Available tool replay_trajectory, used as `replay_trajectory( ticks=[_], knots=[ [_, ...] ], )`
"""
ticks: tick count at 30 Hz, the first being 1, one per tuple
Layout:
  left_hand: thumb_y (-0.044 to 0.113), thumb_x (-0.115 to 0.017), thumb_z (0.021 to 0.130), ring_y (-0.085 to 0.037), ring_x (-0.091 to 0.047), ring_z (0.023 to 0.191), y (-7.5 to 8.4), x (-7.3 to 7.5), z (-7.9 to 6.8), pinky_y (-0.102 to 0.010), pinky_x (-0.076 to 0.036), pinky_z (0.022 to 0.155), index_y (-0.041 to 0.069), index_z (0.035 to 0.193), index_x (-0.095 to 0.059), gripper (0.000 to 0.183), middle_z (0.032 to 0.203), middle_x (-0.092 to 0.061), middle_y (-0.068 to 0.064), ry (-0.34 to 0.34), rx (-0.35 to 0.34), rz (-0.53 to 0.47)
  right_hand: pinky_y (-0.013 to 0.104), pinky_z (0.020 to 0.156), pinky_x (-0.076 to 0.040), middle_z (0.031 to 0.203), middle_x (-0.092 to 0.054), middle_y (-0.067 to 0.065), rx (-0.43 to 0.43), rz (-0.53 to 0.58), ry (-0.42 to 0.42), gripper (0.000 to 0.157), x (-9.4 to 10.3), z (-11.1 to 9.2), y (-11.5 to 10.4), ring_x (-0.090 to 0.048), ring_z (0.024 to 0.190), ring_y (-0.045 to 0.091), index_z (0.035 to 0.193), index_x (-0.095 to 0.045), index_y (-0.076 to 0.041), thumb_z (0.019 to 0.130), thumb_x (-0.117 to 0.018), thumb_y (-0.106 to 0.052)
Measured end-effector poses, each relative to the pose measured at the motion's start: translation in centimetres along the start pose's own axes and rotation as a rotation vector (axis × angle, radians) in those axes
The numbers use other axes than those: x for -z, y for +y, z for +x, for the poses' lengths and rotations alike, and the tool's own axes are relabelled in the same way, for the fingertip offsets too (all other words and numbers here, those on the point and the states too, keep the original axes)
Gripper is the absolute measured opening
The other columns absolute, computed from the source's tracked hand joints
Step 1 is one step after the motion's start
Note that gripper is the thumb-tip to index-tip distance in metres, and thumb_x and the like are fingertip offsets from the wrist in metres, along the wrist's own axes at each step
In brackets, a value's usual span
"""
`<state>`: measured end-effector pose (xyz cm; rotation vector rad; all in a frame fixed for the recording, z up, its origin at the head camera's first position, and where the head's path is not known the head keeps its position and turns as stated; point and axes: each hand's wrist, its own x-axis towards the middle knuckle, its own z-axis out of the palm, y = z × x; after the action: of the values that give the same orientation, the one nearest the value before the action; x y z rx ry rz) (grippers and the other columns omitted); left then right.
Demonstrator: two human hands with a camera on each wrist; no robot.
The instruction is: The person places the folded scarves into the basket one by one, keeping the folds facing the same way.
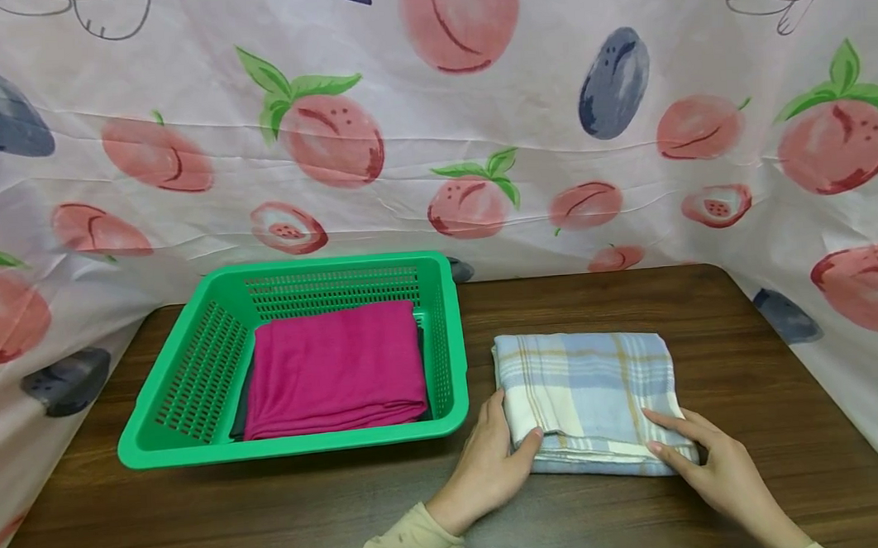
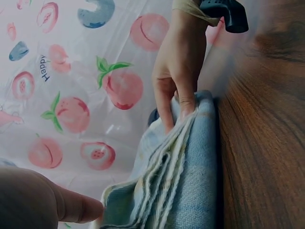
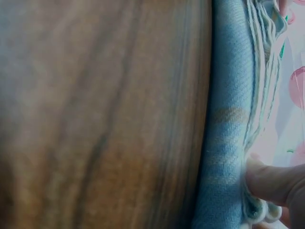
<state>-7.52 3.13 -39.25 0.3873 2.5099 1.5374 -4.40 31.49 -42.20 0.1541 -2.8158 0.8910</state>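
A folded plaid cloth point(image 1: 594, 390) in light blue, white and tan lies right of centre on the table. Along its near side the stacked layers show, best seen in the left wrist view. My left hand point(image 1: 489, 462) lies at the near left corner, fingers along the left edge and thumb straight out over the near edge. At the near right corner, my right hand point(image 1: 720, 462) pinches the cloth, its index finger over the top and its thumb point(image 3: 267, 181) at the layered edge. Some left fingers are hidden in the left wrist view.
To the left of the plaid cloth stands a green plastic basket point(image 1: 454, 348) with slotted walls. It holds a folded magenta cloth point(image 1: 336, 370) over a dark cloth point(image 1: 241, 408). A fruit-print curtain point(image 1: 391, 218) hangs behind the brown wooden table point(image 1: 273, 514).
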Motion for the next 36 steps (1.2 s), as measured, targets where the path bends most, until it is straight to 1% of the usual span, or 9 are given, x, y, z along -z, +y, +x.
replay_trajectory(
  ticks=[4,8,11,15,18,21,27,31,36],
  knots=[
    [0.026,-0.055,0.093,-0.045,-0.038,0.131,-0.1,0.1,0.2,-0.057,-0.033,0.105,-0.017,0.141,-0.024,0.071,0.142,-0.033,-0.036,0.011,0.025,-0.059,0.068,0.082,-0.041,0.128,-0.053,0.033,-0.021,0.018,-0.022,0.041,0.0,-0.1,-0.1,-0.05,0.113,0.056,0.121,-0.068,-0.014,0.081,-0.076,-0.019],
    [0.026,-0.055,0.093,-0.046,-0.035,0.132,-0.2,0.0,0.6,-0.058,-0.031,0.107,-0.016,0.142,-0.023,0.072,0.143,-0.031,-0.037,0.035,0.074,-0.107,0.067,0.083,-0.042,0.132,-0.052,0.029,-0.076,0.045,-0.107,0.041,0.6,0.2,-0.3,-0.047,0.119,0.053,0.123,-0.065,-0.014,0.084,-0.073,-0.025],
    [0.026,-0.056,0.092,-0.046,-0.032,0.134,-0.3,-0.2,0.7,-0.058,-0.029,0.108,-0.015,0.143,-0.021,0.074,0.145,-0.029,-0.037,0.041,0.107,-0.132,0.049,0.08,-0.05,0.129,-0.055,0.024,-0.131,0.048,-0.157,0.042,1.1,0.6,-0.4,-0.058,0.108,0.038,0.125,-0.058,-0.012,0.088,-0.07,-0.029],
    [0.023,-0.057,0.091,-0.045,-0.034,0.133,-0.2,-0.3,1.1,-0.057,-0.029,0.108,-0.015,0.143,-0.019,0.075,0.142,-0.033,-0.036,0.058,0.137,-0.194,0.032,0.069,-0.05,0.126,-0.053,0.029,-0.209,0.118,-0.179,0.052,1.8,1.5,-0.3,-0.059,0.1,0.034,0.133,-0.039,-0.001,0.094,-0.061,-0.028],
    [0.024,-0.058,0.09,-0.044,-0.042,0.127,-0.2,-0.4,1.5,-0.057,-0.034,0.104,-0.015,0.143,-0.018,0.077,0.137,-0.04,-0.035,0.075,0.192,-0.251,0.044,0.078,-0.051,0.131,-0.044,0.036,-0.281,0.167,-0.231,0.067,2.5,2.2,0.2,-0.051,0.112,0.048,0.143,-0.022,0.006,0.097,-0.055,-0.031],
    [0.026,-0.06,0.089,-0.041,-0.048,0.118,-0.3,-0.5,1.8,-0.055,-0.039,0.099,-0.014,0.142,-0.019,0.078,0.13,-0.046,-0.032,0.07,0.25,-0.311,0.056,0.087,-0.046,0.138,-0.034,0.04,-0.352,0.16,-0.329,0.08,3.0,3.2,0.7,-0.043,0.12,0.052,0.147,-0.011,0.01,0.098,-0.051,-0.039],
    [0.026,-0.062,0.089,-0.027,-0.057,0.106,-0.6,-0.9,1.8,-0.042,-0.047,0.092,-0.012,0.14,-0.023,0.074,0.119,-0.055,-0.021,-0.015,0.287,-0.484,0.052,0.091,-0.045,0.143,-0.027,0.039,-0.492,0.228,-0.5,0.093,3.2,5.1,0.9,-0.043,0.123,0.047,0.148,-0.004,0.012,0.096,-0.046,-0.052],
    [0.026,-0.064,0.09,-0.025,-0.057,0.108,-0.8,-1.2,1.9,-0.04,-0.047,0.093,-0.009,0.139,-0.026,0.071,0.121,-0.054,-0.019,-0.057,0.29,-0.553,0.047,0.091,-0.046,0.142,-0.032,0.037,-0.53,0.286,-0.518,0.093,2.9,5.5,0.9,-0.048,0.12,0.038,0.148,-0.006,0.013,0.096,-0.047,-0.053],
    [0.03,-0.065,0.088,-0.032,-0.038,0.129,-1.2,-1.6,2.1,-0.048,-0.033,0.108,-0.009,0.146,-0.013,0.087,0.143,-0.033,-0.027,-0.083,0.295,-0.535,0.042,0.09,-0.045,0.141,-0.035,0.035,-0.543,0.275,-0.505,0.094,2.6,5.5,0.9,-0.049,0.116,0.031,0.147,-0.01,0.014,0.095,-0.048,-0.053]
  ],
)
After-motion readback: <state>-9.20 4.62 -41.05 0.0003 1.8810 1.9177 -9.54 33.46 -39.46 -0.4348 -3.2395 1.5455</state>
